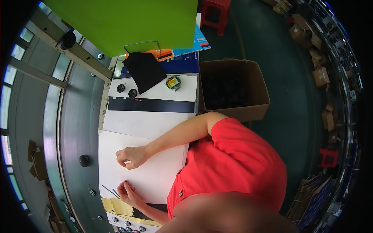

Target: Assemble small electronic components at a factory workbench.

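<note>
White card sheet (pixel 151 176) lies flat on the grey metal bench (pixel 77 128) before a person in a red shirt. The right hand (pixel 131 157) rests on it curled into a loose fist; whether it pinches anything cannot be told. The left hand (pixel 128 193) sets bent fingertips at the sheet's near edge, just beside two thin dark rods (pixel 110 191) and yellow paper (pixel 116 207). A black knob (pixel 84 160) sits near. The work seems to want the sheet kept flat and still, pressure even from both hands. An open cardboard box (pixel 233 87) stands beyond.
</note>
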A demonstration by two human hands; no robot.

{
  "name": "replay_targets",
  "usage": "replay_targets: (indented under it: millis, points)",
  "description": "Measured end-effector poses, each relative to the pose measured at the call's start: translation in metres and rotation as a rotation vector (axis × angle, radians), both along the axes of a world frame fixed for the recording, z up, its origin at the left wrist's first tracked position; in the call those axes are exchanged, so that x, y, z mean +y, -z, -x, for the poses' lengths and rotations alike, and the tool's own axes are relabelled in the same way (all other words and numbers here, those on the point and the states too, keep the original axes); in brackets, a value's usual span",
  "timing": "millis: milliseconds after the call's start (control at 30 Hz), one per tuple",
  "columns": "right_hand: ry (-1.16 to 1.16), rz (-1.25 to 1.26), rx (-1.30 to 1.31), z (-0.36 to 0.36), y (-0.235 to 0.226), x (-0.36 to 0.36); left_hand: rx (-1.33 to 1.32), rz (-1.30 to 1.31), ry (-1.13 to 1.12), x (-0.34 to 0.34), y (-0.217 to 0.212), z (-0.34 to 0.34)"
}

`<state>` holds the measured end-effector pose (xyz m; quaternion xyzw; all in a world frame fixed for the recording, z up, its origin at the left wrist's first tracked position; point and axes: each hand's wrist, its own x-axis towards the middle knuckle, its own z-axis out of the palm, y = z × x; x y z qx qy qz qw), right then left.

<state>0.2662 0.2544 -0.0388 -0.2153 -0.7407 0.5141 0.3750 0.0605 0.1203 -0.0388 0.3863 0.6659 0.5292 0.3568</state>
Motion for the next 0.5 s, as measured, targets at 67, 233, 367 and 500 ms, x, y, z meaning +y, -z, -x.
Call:
replay_targets:
  millis: [67,233,367,500]
  points:
    - [0.008,-0.026,-0.001,-0.0007,-0.0017,-0.0013,-0.001,0.003,-0.008,-0.0004,-0.0008,-0.0012]
    - [-0.021,0.014,0.006,-0.0021,-0.0028,-0.0020,0.007,0.005,-0.009,0.0004,-0.0019,-0.0022]
    - [-0.046,0.006,-0.026,-0.0037,-0.0057,-0.0047,-0.017,0.017,-0.021,0.0008,-0.0042,-0.0038]
    - [-0.058,0.007,-0.037,-0.0031,-0.0064,-0.0079,-0.019,0.017,-0.004,0.0003,-0.0021,-0.0001]
